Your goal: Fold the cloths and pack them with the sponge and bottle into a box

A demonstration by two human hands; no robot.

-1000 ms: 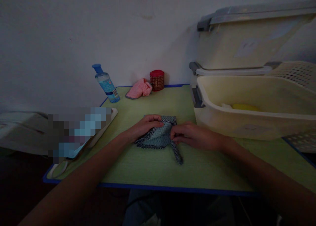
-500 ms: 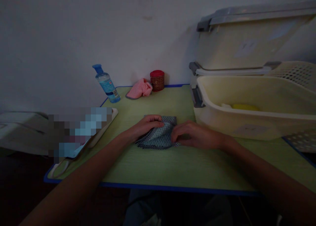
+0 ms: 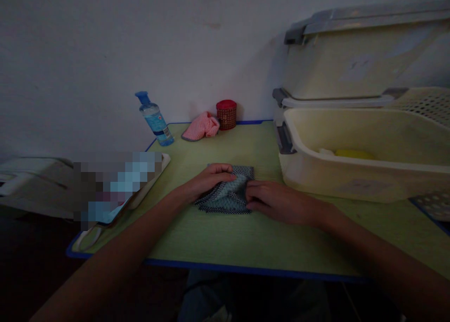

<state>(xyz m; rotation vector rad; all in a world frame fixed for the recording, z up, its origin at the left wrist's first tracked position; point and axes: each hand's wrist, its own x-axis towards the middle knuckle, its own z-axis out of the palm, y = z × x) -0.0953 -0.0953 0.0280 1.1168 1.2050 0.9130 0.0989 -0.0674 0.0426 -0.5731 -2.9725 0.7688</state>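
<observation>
A small dark blue checked cloth [image 3: 227, 193] lies folded on the green table [image 3: 246, 237], near its middle. My left hand [image 3: 207, 177] rests on the cloth's left and top edge, fingers curled and pressing down. My right hand [image 3: 272, 201] lies against the cloth's right edge, its fingers flat and together, pushing on the fold. No part of the cloth hangs out below the fold.
A cream plastic tub [image 3: 358, 148] with something yellow [image 3: 349, 153] inside stands at the right, a lidded box [image 3: 355, 62] behind it. At the back are a blue-capped bottle [image 3: 154, 119], a pink cloth [image 3: 201, 126] and a red jar [image 3: 226, 114]. A blurred-out tray [image 3: 116, 186] lies left.
The cloth corner that hung down toward me has been folded up into the bundle by my right hand. My left hand stayed on the cloth. The view shifted slightly.
</observation>
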